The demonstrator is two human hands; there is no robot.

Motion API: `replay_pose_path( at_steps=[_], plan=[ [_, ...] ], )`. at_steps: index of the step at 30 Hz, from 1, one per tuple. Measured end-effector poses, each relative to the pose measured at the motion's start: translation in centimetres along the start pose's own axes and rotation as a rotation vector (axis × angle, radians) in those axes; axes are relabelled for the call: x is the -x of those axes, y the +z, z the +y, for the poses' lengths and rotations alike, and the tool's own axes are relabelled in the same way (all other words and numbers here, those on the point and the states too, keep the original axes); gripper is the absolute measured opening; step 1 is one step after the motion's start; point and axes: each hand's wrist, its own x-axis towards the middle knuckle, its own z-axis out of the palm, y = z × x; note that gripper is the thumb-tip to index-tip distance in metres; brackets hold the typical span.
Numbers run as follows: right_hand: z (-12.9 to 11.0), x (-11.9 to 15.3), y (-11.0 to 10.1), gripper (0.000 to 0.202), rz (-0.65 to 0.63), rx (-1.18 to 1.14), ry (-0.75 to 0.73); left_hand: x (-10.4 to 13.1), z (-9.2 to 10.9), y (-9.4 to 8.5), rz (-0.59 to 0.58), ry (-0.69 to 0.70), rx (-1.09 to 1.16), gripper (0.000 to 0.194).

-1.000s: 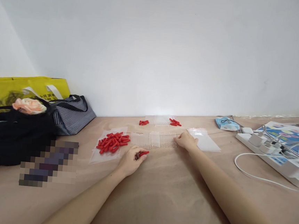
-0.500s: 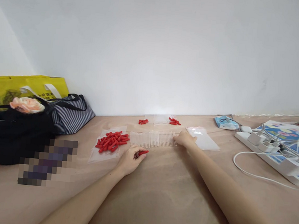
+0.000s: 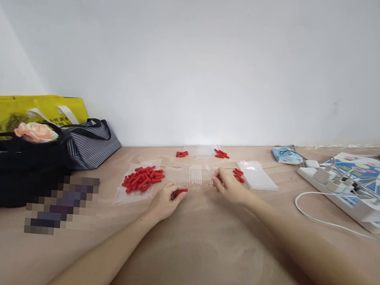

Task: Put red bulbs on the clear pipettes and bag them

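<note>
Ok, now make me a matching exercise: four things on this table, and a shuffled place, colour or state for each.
Things:
1. Left hand
2. Largest red pile
3. Face mask
4. Power strip

Descriptions:
A. Light blue, on the far right side
B. White, with plugs in it
C. Holding a red piece
D. Lying on plastic sheets

Right pairs: 1-C, 2-D, 3-A, 4-B.

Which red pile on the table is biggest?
The large pile by the left hand, on translucent sheets. The back-left cluster, back-right cluster and near-right cluster beyond the right hand are all much smaller.
</note>
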Motion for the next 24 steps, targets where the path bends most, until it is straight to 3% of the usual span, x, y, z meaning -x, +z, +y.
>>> replay_pose_path(
  at_steps=[3, 7, 24],
  plan=[
    [-0.2, 1.5, 1.8, 0.011, 0.041, -0.042, -0.209, 0.1, 0.3, -0.1, 0.016, 0.025, 0.017, 0.017],
    [-0.1, 2.5, 3.4, 0.024, 0.031, 0.002, -0.322, 0.2, 0.4, 0.0, -0.02, 0.052, 0.043, 0.015],
    [-0.1, 2.9, 3.4, 0.023, 0.046, 0.1, -0.335, 0.3, 1.0, 0.0, -0.103, 0.103, 0.056, 0.016]
  ],
)
